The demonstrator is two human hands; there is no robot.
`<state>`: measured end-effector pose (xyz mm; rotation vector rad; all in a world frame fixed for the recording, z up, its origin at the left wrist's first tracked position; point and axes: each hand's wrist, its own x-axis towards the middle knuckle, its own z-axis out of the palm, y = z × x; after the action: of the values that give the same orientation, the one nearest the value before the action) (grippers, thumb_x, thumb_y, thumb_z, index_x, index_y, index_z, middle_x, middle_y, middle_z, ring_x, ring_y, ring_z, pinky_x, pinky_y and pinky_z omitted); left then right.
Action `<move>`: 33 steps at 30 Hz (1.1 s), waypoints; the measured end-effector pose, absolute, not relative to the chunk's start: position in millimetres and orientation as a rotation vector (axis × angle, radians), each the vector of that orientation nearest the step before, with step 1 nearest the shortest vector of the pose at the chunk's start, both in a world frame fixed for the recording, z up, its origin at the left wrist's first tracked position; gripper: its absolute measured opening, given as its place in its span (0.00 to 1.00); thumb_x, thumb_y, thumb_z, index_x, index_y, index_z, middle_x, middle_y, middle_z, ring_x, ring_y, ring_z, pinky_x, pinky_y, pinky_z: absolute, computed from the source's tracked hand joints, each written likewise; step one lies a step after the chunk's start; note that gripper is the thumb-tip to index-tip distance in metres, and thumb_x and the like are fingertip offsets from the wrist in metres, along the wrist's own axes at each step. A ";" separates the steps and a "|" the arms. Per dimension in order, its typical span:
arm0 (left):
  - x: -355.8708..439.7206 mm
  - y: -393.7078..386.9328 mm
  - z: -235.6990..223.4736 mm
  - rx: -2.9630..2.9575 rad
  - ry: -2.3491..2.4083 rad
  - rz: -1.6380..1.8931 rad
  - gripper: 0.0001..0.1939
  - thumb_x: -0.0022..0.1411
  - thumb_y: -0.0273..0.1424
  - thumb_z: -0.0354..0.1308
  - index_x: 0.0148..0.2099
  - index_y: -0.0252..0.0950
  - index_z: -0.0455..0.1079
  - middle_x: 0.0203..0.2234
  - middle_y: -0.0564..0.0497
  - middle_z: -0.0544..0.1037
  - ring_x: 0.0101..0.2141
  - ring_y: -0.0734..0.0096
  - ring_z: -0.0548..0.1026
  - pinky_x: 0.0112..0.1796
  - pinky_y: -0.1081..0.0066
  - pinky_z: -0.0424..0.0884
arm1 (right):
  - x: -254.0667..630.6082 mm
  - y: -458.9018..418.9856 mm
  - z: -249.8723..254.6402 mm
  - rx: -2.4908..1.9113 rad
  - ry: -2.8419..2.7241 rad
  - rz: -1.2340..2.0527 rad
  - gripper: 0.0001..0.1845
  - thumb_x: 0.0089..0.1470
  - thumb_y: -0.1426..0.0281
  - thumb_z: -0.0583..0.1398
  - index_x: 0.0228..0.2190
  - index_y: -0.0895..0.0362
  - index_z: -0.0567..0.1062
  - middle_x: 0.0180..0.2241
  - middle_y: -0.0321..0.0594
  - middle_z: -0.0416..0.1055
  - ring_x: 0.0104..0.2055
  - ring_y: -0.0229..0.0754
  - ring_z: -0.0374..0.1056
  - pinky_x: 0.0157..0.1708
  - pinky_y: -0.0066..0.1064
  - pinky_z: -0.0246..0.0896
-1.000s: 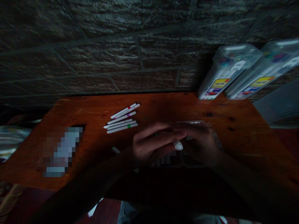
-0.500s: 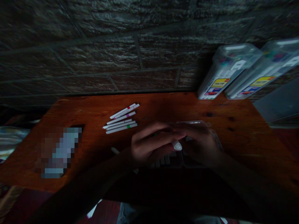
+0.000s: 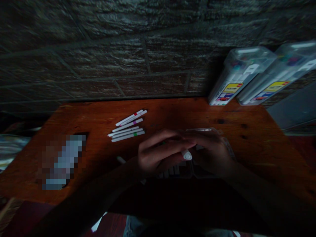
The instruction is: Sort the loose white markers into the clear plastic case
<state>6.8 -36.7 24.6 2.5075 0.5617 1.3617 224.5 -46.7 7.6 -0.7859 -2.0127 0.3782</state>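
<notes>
My left hand (image 3: 158, 151) is closed round a white marker (image 3: 187, 154), whose rounded end points toward me between the two hands. Against it, my right hand (image 3: 212, 149) has its fingers bent in, meeting the left fingertips at the marker; its fingertips are partly hidden. Beneath both hands lies an open clear plastic case (image 3: 192, 176), with several white markers (image 3: 171, 170) in its left part. The hands and shadow cover much of that case. Left of my left hand, the tip of another marker (image 3: 120, 160) shows beside my forearm.
Several white markers with coloured bands (image 3: 128, 126) lie loosely on the wooden table (image 3: 172, 113). Two clear marker cases (image 3: 230, 79) stand against the brick wall (image 3: 103, 56) at the back right. A blurred-out flat object (image 3: 65, 161) rests at the left. White paper-like pieces (image 3: 98, 223) show below the table edge.
The view has shifted very slightly, so things on the table sit a little further left. Both hands keep nearly the same hold on the marker.
</notes>
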 end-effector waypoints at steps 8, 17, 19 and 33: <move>8.2 -36.3 23.5 2.468 0.533 1.381 0.13 0.71 0.29 0.64 0.56 0.35 0.77 0.48 0.47 0.82 0.46 0.71 0.82 0.48 0.74 0.81 | 224.2 -45.9 6.1 -0.788 -2.012 0.353 0.13 0.64 0.80 0.64 0.47 0.54 0.82 0.44 0.42 0.86 0.44 0.41 0.84 0.43 0.27 0.79; 9.1 -36.6 24.6 2.457 0.564 1.373 0.16 0.71 0.29 0.64 0.59 0.40 0.75 0.49 0.50 0.83 0.46 0.69 0.83 0.44 0.71 0.82 | 223.7 -47.2 6.2 -0.799 -2.026 0.420 0.17 0.64 0.80 0.63 0.49 0.51 0.81 0.44 0.39 0.86 0.44 0.41 0.84 0.44 0.28 0.79; 9.4 -35.6 24.0 2.464 0.530 1.399 0.17 0.71 0.27 0.63 0.60 0.38 0.75 0.49 0.48 0.83 0.46 0.68 0.83 0.43 0.71 0.82 | 223.8 -47.3 6.3 -0.784 -2.023 0.407 0.17 0.64 0.80 0.63 0.50 0.50 0.81 0.43 0.39 0.86 0.44 0.42 0.84 0.44 0.29 0.80; 10.2 -31.4 23.6 2.389 0.646 1.512 0.11 0.71 0.30 0.64 0.54 0.38 0.78 0.44 0.48 0.82 0.41 0.70 0.81 0.39 0.70 0.80 | 221.7 -46.4 10.8 -0.789 -2.044 0.413 0.10 0.63 0.78 0.64 0.44 0.54 0.82 0.36 0.38 0.84 0.34 0.39 0.80 0.35 0.30 0.75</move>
<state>10.2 -31.4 23.6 2.3895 0.6461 1.5122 221.7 -46.4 10.8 -0.7886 -2.0438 0.4125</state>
